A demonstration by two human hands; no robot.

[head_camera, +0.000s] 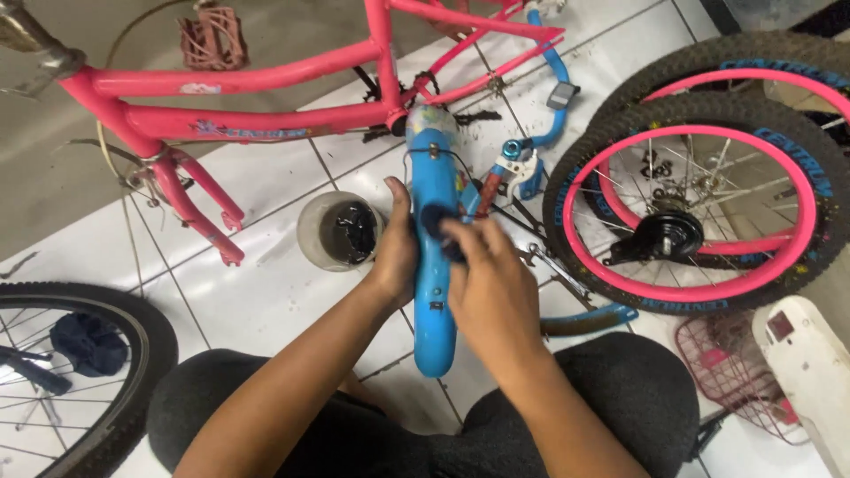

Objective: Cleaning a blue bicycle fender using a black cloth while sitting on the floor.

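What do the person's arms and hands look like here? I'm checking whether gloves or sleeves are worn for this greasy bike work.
Both forearms are bare, with no sleeves in view. The left hand and right hand wear no gloves; no rings, watch or bands are visible. Dark trousers cover the knees below.

bicycle repair spot; dismantled pink frame [221, 119], loose wheels [699, 217], tiled floor [257, 283].

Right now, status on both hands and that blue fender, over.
Left hand gripping blue fender from the side. Right hand pressing a dark part against it. Grease tub close by left hand, pink frame beyond.
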